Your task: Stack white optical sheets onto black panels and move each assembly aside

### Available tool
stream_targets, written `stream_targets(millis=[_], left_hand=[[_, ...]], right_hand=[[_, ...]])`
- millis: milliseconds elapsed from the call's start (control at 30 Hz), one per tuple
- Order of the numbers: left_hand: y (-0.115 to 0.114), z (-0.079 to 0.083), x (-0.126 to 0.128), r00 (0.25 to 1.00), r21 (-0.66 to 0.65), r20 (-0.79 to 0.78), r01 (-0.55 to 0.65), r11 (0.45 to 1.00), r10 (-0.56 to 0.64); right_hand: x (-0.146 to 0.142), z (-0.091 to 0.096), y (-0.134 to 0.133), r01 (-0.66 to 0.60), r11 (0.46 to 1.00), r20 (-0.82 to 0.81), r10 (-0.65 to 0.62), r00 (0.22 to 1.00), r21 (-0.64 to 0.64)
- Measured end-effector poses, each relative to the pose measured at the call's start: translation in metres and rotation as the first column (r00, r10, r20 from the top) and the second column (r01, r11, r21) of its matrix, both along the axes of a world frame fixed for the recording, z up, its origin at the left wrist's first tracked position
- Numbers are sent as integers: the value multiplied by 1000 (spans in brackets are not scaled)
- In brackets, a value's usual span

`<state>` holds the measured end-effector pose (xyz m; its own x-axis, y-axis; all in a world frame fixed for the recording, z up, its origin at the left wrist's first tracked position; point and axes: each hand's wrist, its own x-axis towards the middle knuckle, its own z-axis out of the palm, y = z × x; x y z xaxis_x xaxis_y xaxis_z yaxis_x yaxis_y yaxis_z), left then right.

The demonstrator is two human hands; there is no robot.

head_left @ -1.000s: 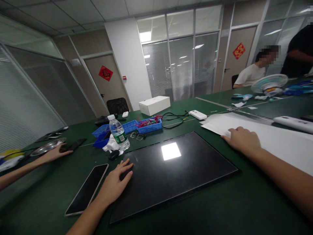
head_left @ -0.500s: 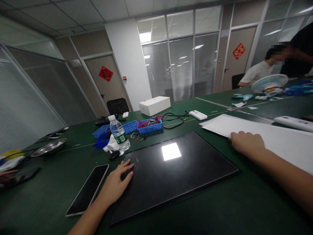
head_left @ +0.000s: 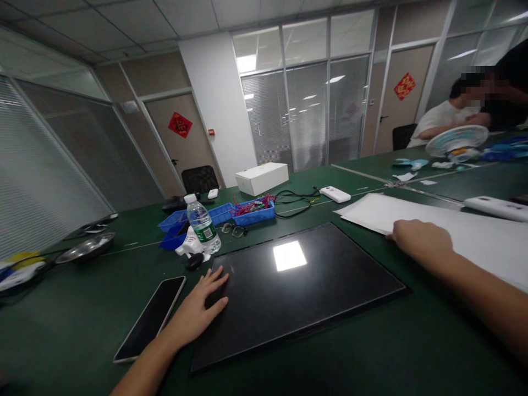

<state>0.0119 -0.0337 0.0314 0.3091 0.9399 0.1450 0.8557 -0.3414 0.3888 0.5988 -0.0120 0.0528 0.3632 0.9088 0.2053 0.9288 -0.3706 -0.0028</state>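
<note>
A large flat black panel (head_left: 301, 286) lies on the green table in front of me, with a ceiling light mirrored in it. My left hand (head_left: 198, 311) rests open on the panel's near left corner, fingers spread flat. My right hand (head_left: 421, 239) lies on the near edge of a big white sheet (head_left: 466, 231) just right of the panel; its fingers are curled under and hidden. A dark phone (head_left: 150, 319) lies face up just left of my left hand.
Behind the panel stand a water bottle (head_left: 203, 224), blue bins (head_left: 247, 212) with coloured bits, glasses (head_left: 234, 229), black cables, a white box (head_left: 262, 177) and a white device (head_left: 335, 193). Metal dishes (head_left: 84, 247) sit far left. Two people and a fan (head_left: 456, 137) are at the far right.
Another person's arm and the dark phone it held at the far left have withdrawn out of view. My right hand slid slightly right along the white sheet. My left hand stayed put.
</note>
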Motion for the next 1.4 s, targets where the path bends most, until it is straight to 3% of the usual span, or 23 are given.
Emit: stream_targets(millis=[133,400,567,667,767,900,1000,1167,1400], left_hand=[[0,2,0,999,-28,-36,29,999,-30],[3,-2,6,981,-19,-89,-174,985,171],[6,-1,7,976,-46,-62,-214,976,211],[6,0,6,979,-59,-48,-201,978,198],[6,0,3,990,-72,-50,-134,988,130],[7,-2,-1,992,-95,-107,-72,993,61],[7,-4,0,987,-84,-148,-73,994,60],[7,-7,2,993,-69,-85,-86,994,80],[6,-6,3,990,-87,65,-118,989,124]], right_hand=[[-2,4,0,38,997,-15,-39,999,-60],[-19,18,-10,-6,1000,65,6,998,-4],[-57,26,-22,-136,989,162,124,979,64],[-95,25,-33,-302,950,217,279,935,80],[-136,18,-46,-558,823,297,509,808,104],[-180,-1,-63,-825,546,367,745,557,144],[-199,-18,-71,-915,376,377,834,403,146],[-210,-32,-72,-948,265,314,897,310,178],[-200,-22,-70,-968,147,162,970,181,202]])
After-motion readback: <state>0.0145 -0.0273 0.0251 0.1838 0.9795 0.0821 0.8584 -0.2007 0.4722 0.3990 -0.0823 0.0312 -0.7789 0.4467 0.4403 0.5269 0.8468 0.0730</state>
